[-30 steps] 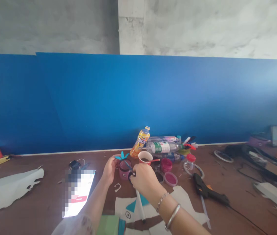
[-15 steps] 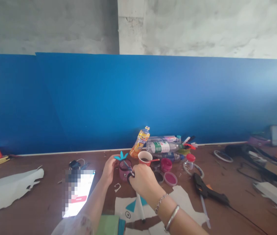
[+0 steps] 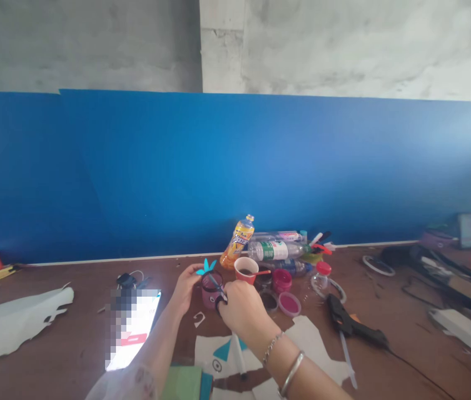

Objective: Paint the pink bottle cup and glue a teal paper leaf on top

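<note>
My left hand [image 3: 185, 289] grips a small purple cup [image 3: 210, 290] that has teal paper leaves [image 3: 206, 267] at its rim. My right hand [image 3: 241, 305] is closed on black-handled scissors [image 3: 219, 291], whose blades reach into the cup's mouth. Both hands work just above the brown table [image 3: 385, 311], in the middle of the view. Two bracelets circle my right wrist.
A lit phone [image 3: 133, 328] lies left of my hands, keys [image 3: 129, 279] behind it. Bottles [image 3: 277, 250], a red cup [image 3: 246, 269], pink paint pots [image 3: 289, 304] and a black glue gun [image 3: 352, 325] sit to the right. White and teal paper scraps [image 3: 219, 353] with a pen [image 3: 239, 355] lie near me. A white sheet [image 3: 14, 319] lies left.
Both hands and the cup have shifted very slightly left and toward me. The scissors stay at the cup's mouth.
</note>
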A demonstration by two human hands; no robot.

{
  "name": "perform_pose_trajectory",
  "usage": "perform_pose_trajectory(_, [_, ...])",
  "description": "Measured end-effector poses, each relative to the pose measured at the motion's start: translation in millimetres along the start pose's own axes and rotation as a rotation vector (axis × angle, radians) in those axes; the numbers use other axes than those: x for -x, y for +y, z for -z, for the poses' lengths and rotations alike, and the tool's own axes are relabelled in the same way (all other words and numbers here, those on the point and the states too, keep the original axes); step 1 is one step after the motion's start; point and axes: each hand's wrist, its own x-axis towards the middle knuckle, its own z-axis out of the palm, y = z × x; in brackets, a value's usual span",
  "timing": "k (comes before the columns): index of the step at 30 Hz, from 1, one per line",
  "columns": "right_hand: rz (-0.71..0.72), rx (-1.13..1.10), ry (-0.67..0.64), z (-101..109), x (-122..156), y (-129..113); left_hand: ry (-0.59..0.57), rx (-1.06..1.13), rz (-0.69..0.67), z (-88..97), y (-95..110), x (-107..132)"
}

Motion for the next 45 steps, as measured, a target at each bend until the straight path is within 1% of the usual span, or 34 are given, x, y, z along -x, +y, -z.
perform_pose_trajectory(8, [0.007,0.014,-0.005,2.1,3.3,0.6,-0.083,-0.010,0.033,4.7,3.6,-0.4])
perform_pose_trajectory(11, [0.010,0.017,-0.006,2.0,3.4,1.0,-0.095,-0.011,0.030,4.3,3.5,-1.1])
perform_pose_trajectory(21, [0.018,0.014,-0.007,0.9,3.6,1.9,-0.064,-0.018,0.026,1.5,5.7,1.4])
perform_pose_trajectory(36, [0.018,-0.025,0.005,4.6,9.1,5.8,-0.027,-0.010,0.027,-0.1,2.5,-1.6])
perform_pose_trajectory(38, [0.023,-0.037,0.021,6.9,11.1,7.2,-0.006,-0.003,0.023,-0.3,3.0,-2.3])
perform_pose_trajectory(40, [0.027,-0.063,0.043,10.1,14.7,11.3,0.040,0.007,0.017,0.2,3.3,-3.5])
perform_pose_trajectory(45, [0.023,-0.133,0.087,14.9,30.1,33.0,0.214,0.032,0.008,2.6,7.1,-6.6])
